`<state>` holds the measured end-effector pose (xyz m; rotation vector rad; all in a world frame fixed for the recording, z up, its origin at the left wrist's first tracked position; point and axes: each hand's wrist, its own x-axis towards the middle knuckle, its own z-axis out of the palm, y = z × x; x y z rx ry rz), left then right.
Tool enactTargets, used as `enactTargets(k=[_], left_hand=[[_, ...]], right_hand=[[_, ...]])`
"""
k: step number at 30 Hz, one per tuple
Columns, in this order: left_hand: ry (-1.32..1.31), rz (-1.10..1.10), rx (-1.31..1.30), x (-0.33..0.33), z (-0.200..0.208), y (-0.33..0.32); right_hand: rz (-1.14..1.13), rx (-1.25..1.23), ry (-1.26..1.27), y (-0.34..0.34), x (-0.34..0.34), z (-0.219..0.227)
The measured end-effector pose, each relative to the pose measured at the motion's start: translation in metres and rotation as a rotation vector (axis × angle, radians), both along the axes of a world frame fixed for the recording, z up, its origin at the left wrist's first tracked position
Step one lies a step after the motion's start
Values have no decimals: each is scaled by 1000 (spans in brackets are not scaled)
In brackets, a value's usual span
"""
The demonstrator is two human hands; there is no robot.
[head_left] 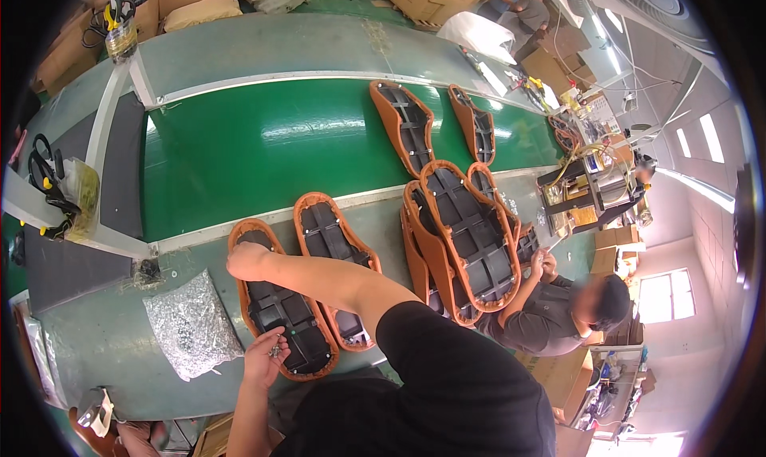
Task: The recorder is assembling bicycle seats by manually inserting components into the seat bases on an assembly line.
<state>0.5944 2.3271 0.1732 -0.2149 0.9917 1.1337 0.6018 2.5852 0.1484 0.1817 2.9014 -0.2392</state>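
A long upholstered panel (289,309) with an orange-brown rim and a black ribbed back lies on the bench, underside up. At its far end my right hand (246,261) is closed against the black back; what its fingers hold, if anything, is hidden. Over the near left edge of the same panel, my left hand (262,363) is closed around a few small silvery metal pieces (276,348). To the left lies a clear plastic bag (193,323) full of small silvery parts. Just right, a second panel (329,232) is partly covered by my right forearm.
More panels (469,225) are stacked on the right, beside a co-worker (550,313) in a dark cap. Two panels (404,126) lie across the green belt (247,154). Scissors (48,174) hang on a white frame (104,130) at left; tools and cables (566,138) lie far right.
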Motion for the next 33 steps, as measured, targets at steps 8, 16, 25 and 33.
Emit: enactTargets(k=[8,16,25,33], left_hand=[[10,-17,8,1,-3,2],[18,8,-14,-1,-12,-1],[23,31,-37,3,-5,1],[-87,191,-4,7,-3,17]], right_hand=[[107,-10,-10,12,-2,-7],[-140,-31,-120,1,-2,30],[-291,-28,50,-17,32,29],[-409,-744,357,-101,116,67]])
